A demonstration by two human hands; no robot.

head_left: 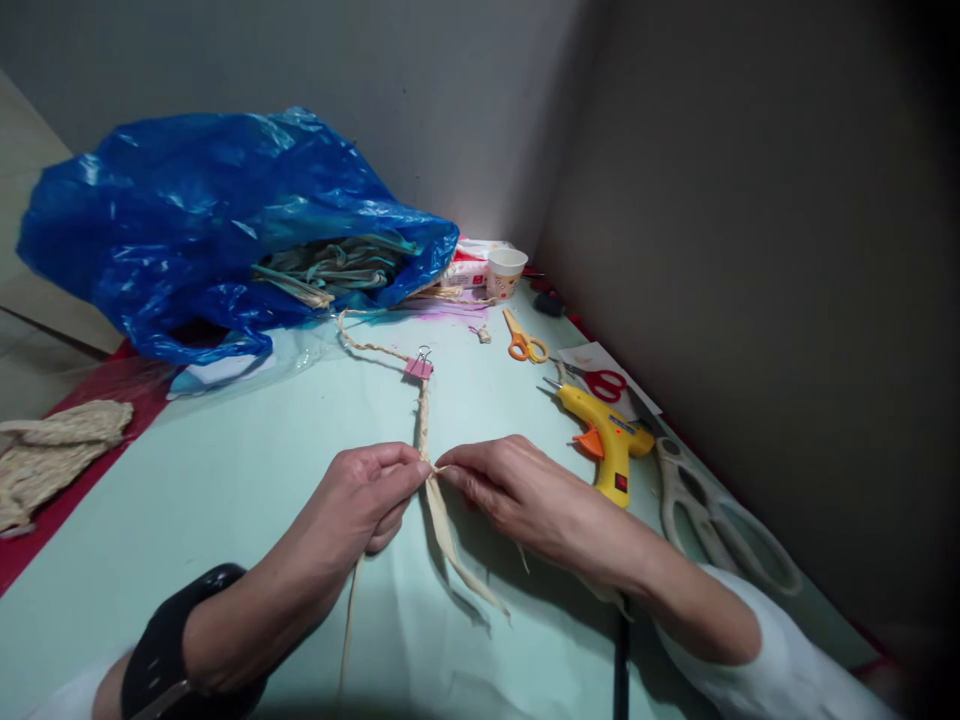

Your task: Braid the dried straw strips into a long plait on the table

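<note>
A pale braided straw cord [422, 420] runs across the mint-green table [225, 480] from a pink binder clip [418, 367] toward me. My left hand [367, 500] pinches the cord's loose strands [450, 540] at the braid's end. My right hand [510, 490] pinches the same strands from the right, its fingertips meeting the left ones. Loose flat strips trail down from between the hands toward me. A black band [172, 640] sits on my left wrist.
A blue plastic bag [217, 220] of straw strips lies at the back left. A yellow glue gun [607, 440], orange scissors [525, 342], red scissors [604, 382] and large pale scissors [712, 520] lie on the right by the wall. A paper cup [505, 272] stands behind. Woven straw [52, 450] lies left.
</note>
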